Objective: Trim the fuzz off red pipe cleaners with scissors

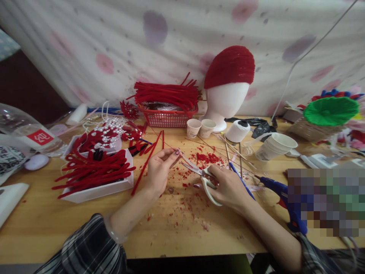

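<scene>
My left hand [160, 167] pinches a thin reddish stem between thumb and forefinger; much of it is too fine to make out. In my right hand [229, 186] is a pair of scissors [211, 193] with pale handles, fingers through the loops. The blades are parted and point left, close to my left fingertips. Beneath them, red fuzz clippings [207, 160] lie scattered over the wooden table [171, 243]. Several red pipe cleaners [146, 163] lie just left of my left hand.
At left, a white box [97, 190] holds looped red pipe cleaners, with pearl beads [110, 133] behind. A red basket [169, 118], paper cups [194, 127], a foam head [225, 99] with a red cover and a thread spool [238, 131] stand behind. A blue glue gun [282, 194] lies right.
</scene>
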`<move>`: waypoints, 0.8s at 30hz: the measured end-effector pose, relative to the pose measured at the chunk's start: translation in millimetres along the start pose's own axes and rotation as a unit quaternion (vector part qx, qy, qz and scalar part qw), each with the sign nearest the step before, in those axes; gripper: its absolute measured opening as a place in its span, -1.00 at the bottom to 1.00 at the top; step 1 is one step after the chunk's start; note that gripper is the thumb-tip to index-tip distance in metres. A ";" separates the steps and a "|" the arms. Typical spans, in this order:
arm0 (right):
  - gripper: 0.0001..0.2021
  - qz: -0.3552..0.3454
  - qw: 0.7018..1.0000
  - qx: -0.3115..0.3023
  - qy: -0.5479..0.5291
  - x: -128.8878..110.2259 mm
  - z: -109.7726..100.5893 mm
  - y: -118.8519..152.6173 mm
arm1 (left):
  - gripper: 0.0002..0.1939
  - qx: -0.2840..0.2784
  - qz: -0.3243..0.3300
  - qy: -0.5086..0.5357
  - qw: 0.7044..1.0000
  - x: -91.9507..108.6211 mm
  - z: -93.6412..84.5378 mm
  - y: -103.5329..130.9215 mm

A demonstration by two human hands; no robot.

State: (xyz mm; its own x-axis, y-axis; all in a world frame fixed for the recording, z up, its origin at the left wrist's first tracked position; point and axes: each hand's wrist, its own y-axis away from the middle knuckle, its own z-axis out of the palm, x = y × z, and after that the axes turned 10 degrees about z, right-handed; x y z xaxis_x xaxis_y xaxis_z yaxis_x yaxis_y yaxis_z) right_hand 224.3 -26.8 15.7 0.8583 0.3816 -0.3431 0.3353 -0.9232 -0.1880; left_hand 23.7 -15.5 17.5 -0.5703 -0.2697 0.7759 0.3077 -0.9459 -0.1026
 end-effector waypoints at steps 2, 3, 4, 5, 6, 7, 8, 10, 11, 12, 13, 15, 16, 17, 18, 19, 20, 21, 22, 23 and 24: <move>-0.74 0.001 1.000 0.002 0.003 0.5 0.8 -0.2 | -0.87 0.002 -0.002 0.000 1.000 -0.2 -0.2 0.1; -0.73 0.002 1.000 0.006 0.007 0.6 1.1 -0.4 | -0.87 0.004 -0.005 0.002 1.000 -0.2 -0.3 0.3; -0.73 0.002 1.000 0.008 0.010 0.6 1.5 -0.4 | -0.87 0.007 -0.008 0.004 1.000 0.0 -0.2 0.5; -0.73 0.002 1.000 0.011 0.013 0.5 1.7 -0.4 | -0.87 0.010 -0.011 0.008 1.000 0.2 0.1 0.9; -0.73 0.002 1.000 0.012 0.016 0.2 1.8 -0.3 | -0.87 0.013 -0.013 0.012 1.000 0.3 0.4 1.3; -0.73 0.002 1.000 0.012 0.018 -0.1 1.9 -0.2 | -0.87 0.015 -0.016 0.016 1.000 0.5 0.9 1.7; -0.73 0.001 1.000 0.012 0.019 -0.5 1.9 -0.1 | -0.87 0.017 -0.019 0.020 0.999 0.5 1.3 2.2; -0.74 0.000 1.000 0.014 0.019 -1.0 1.8 0.0 | -0.87 0.021 -0.023 0.026 0.999 0.2 2.0 2.8; -0.75 -0.001 1.000 0.014 0.018 -1.1 1.7 0.0 | -0.87 0.022 -0.025 0.029 0.999 -0.1 2.0 3.0; -0.75 -0.002 1.000 0.014 0.017 -1.1 1.7 -0.2 | -0.87 0.023 -0.027 0.032 0.999 -0.4 1.9 3.0; -0.75 -0.003 1.000 0.014 0.016 -1.0 1.7 -0.4 | -0.88 0.023 -0.029 0.033 0.999 -0.7 1.6 2.9; -0.74 -0.003 1.000 0.013 0.017 -0.5 2.0 -0.8 | -0.88 0.023 -0.032 0.036 0.999 -1.1 1.0 2.6; -0.75 -0.004 1.000 0.012 0.018 -0.3 2.2 -0.9 | -0.88 0.023 -0.034 0.037 0.998 -1.1 0.6 2.5; -0.76 -0.005 1.000 0.012 0.019 -0.1 2.5 -1.0 | -0.88 0.024 -0.037 0.037 0.998 -1.0 0.4 2.5; -0.77 -0.005 1.000 0.012 0.021 0.0 2.8 -1.0 | -0.88 0.024 -0.040 0.038 0.998 -0.8 0.2 2.6; -0.78 -0.005 1.000 0.013 0.023 0.1 3.1 -1.0 | -0.88 0.026 -0.042 0.038 0.998 -0.7 0.2 2.8; -0.78 -0.004 1.000 0.014 0.024 0.1 3.4 -1.0 | -0.88 0.027 -0.043 0.038 0.998 -0.5 0.2 3.0; -0.79 -0.003 1.000 0.015 0.026 0.1 3.6 -1.0 | -0.88 0.028 -0.044 0.037 0.998 -0.4 0.3 3.2; -0.78 -0.001 0.999 0.016 0.027 0.0 3.7 -1.1 | -0.88 0.028 -0.045 0.036 0.998 -0.4 0.5 3.4; -0.78 0.001 0.999 0.017 0.028 -0.1 3.7 -1.0 | -0.87 0.029 -0.045 0.035 0.998 -0.4 0.7 3.5; -0.77 0.004 0.999 0.017 0.029 -0.3 3.5 -1.0 | -0.87 0.028 -0.045 0.035 0.998 -0.4 1.0 3.6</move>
State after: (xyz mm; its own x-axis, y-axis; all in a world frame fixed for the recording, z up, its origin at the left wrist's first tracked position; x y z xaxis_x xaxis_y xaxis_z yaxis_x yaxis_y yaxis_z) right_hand 222.4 -25.8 12.7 0.8818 0.3706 -0.2916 0.3165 -0.9235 -0.2167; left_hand 25.7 -18.7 17.4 -0.6489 -0.1971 0.7349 0.2933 -0.9560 0.0026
